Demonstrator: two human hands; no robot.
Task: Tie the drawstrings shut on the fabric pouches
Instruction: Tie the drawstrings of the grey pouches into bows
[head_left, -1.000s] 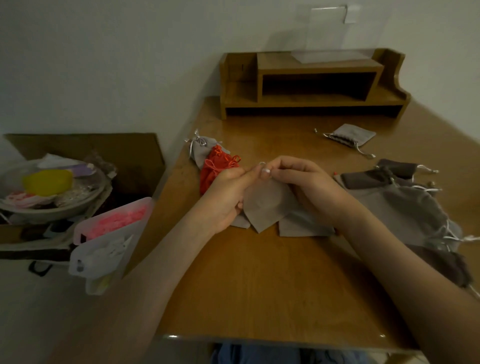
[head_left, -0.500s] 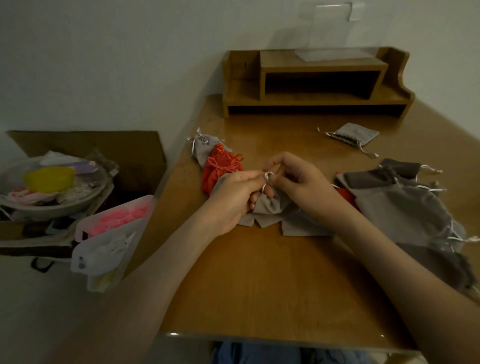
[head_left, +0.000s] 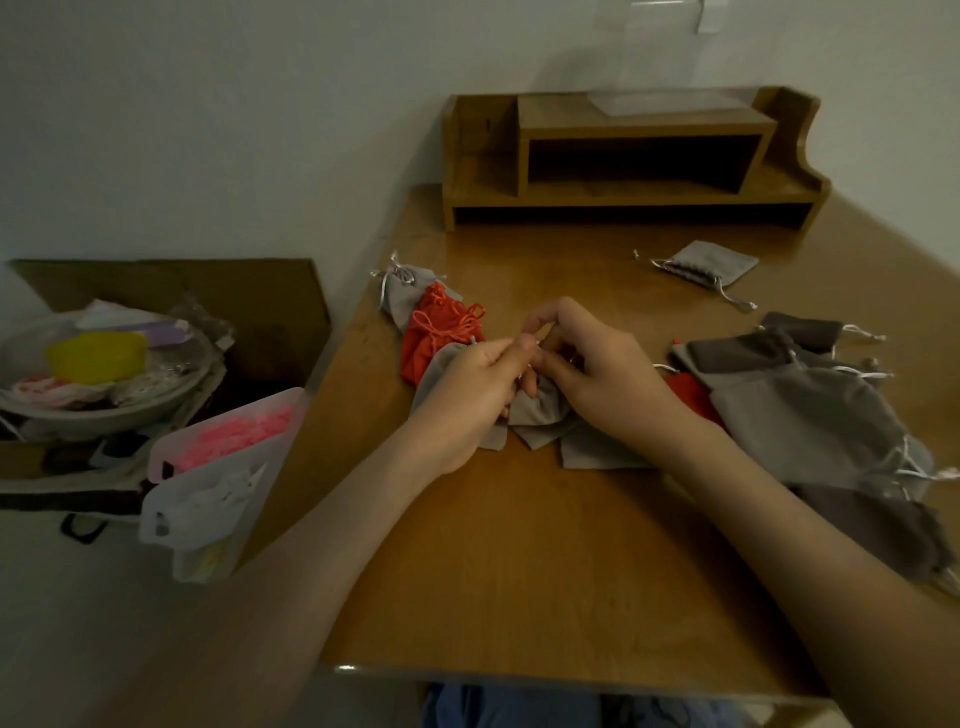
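While left hand (head_left: 467, 397) and right hand (head_left: 602, 376) pinched one pouch (head_left: 540, 413), a tied pair (head_left: 431, 335) sat to their left, and a seemingly undone pile (head_left: 810, 415) to their right.

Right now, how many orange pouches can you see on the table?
2. One orange pouch lies just beyond the left hand; a second orange pouch peeks from under the grey pile beside the right hand. More may be hidden under that pile.

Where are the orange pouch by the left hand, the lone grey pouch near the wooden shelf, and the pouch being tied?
orange pouch (head_left: 432, 344): head view, on its crumpled body.
lone grey pouch (head_left: 716, 262): head view, on its flat body.
pouch being tied (head_left: 540, 417): head view, on its bunched grey fabric.
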